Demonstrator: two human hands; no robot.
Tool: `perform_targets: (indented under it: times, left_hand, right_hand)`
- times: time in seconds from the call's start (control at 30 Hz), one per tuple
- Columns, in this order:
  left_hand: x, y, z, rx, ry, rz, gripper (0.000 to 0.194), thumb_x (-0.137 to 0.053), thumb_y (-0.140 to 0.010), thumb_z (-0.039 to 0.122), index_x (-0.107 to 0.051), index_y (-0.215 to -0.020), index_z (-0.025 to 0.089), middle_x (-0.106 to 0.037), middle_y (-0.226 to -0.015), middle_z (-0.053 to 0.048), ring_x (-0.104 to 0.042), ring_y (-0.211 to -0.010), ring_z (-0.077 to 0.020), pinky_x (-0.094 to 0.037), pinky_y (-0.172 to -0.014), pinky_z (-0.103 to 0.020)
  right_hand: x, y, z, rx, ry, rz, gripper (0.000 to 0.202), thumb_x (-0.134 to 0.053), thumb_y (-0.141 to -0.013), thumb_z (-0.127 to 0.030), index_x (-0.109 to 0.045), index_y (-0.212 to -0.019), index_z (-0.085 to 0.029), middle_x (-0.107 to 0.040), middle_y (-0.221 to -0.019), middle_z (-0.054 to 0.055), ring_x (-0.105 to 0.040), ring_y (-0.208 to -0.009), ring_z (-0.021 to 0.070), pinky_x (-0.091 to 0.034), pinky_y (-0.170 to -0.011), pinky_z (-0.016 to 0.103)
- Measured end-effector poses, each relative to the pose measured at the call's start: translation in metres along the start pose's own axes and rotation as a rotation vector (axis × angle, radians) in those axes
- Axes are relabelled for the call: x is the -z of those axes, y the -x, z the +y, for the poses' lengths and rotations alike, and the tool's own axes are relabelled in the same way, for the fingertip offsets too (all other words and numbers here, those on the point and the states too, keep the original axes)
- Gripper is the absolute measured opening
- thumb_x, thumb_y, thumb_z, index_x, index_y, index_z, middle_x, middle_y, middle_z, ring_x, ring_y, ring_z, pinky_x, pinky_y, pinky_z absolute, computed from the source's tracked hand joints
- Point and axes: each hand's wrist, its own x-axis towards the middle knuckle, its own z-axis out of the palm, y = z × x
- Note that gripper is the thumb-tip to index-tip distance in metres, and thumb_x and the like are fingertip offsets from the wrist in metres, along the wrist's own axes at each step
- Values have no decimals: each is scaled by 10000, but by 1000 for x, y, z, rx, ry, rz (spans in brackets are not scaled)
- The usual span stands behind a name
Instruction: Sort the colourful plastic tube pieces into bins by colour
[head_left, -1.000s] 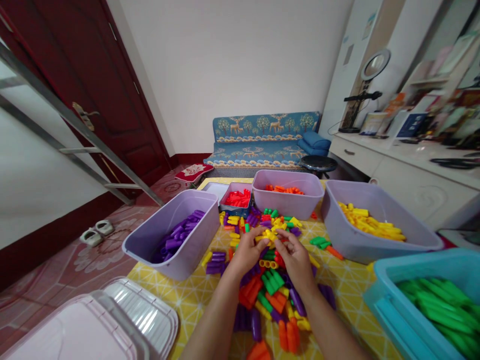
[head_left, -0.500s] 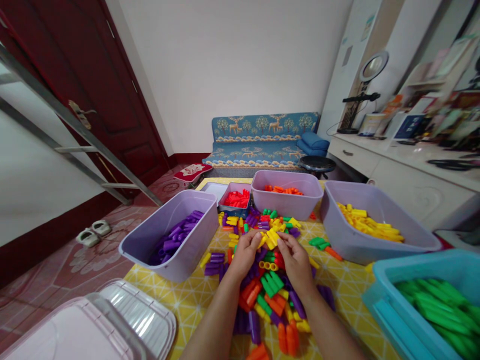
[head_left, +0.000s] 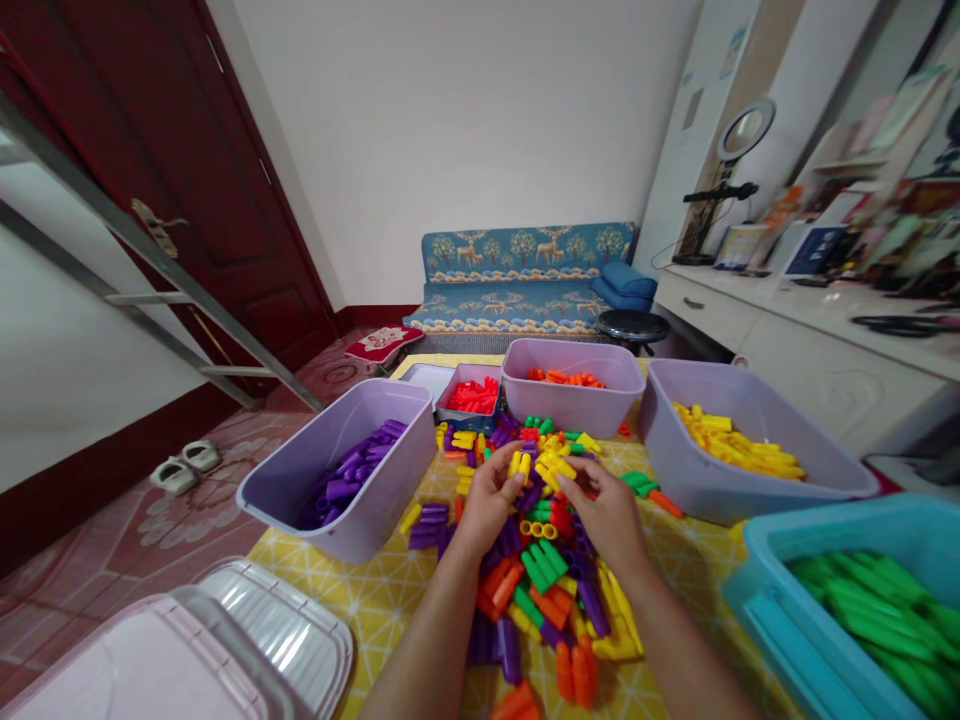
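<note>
Over a mixed pile of plastic tube blocks, my left hand [head_left: 487, 505] is closed on a small yellow tube block [head_left: 519, 465] between thumb and fingers. To its right, my right hand [head_left: 611, 510] pinches another yellow tube block [head_left: 553, 465]; its far fingers are partly hidden. A small gap separates the two yellow pieces. Below the hands lie joined green tube blocks [head_left: 544, 565], purple ones [head_left: 591, 605] and orange ones [head_left: 576, 675]. Longer yellow pieces [head_left: 621, 620] lie beside my right forearm.
Around the pile stand lilac bins of purple [head_left: 266, 505], orange [head_left: 574, 405] and yellow [head_left: 757, 500] blocks, a small box [head_left: 448, 412] of red ones and a turquoise bin [head_left: 772, 590] of green ones. Clear lids [head_left: 300, 640] lie at the left front.
My hands have drawn slightly apart, and the yellow pieces that were together now show a gap. My right forearm has shifted right, and longer yellow pieces show beside it.
</note>
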Motion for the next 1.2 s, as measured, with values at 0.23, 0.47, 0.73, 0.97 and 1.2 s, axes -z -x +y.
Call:
perform_targets:
  times: [0.23, 0.47, 0.73, 0.97, 1.2]
  left_hand:
    - [1, -1, -4, 12, 14, 5, 525, -680, -732, 300, -541, -1221, 170, -667, -913, -47, -597, -707, -127, -444, -632, -212]
    - [1, -1, -3, 22, -35, 3, 532, -660, -751, 333, -536, -1244, 175, -673, -973, -58, -603, -730, -138, -461, -650, -231]
    - [2, 1, -6, 30, 15, 26, 461, -677, -752, 361, -522, -1152, 191, -683, -862, -31, -599, -668, -120, -410, -577, -195]
    - [2, 0, -5, 22, 44, -18, 338, -702, -736, 399, -647, -955, 147, -680, -791, -35, -593, -685, -131, -422, -624, -214]
    - [3, 3, 1, 6, -32, -50, 293, -683, -759, 401, -688, -885, 137, -623, -647, 6, -496, -539, -86, -370, -541, -198]
  right_hand:
    - [44, -25, -30, -16, -522, 494, 248, -705, -714, -308, -651, -927, -194, -689, -931, 31, -649, -810, 142, -510, -808, 322]
    - [75, -38, -25, -132, -837, 582, 64, -529, -819, -194, -591, -817, -214, -642, -1056, 70, -611, -1064, 145, -508, -913, 343]
    - [43, -21, -39, -238, -604, 188, 324, -675, -704, -385, -671, -969, -199, -697, -979, 73, -657, -791, 154, -530, -682, 274]
    - [-12, 2, -20, -114, -74, -182, 490, -691, -698, -388, -626, -1137, -181, -689, -1050, 98, -664, -723, 185, -524, -683, 325]
    - [-11, 3, -17, -30, 90, -250, 279, -627, -750, -371, -690, -952, -189, -717, -857, 59, -658, -705, 193, -517, -652, 306]
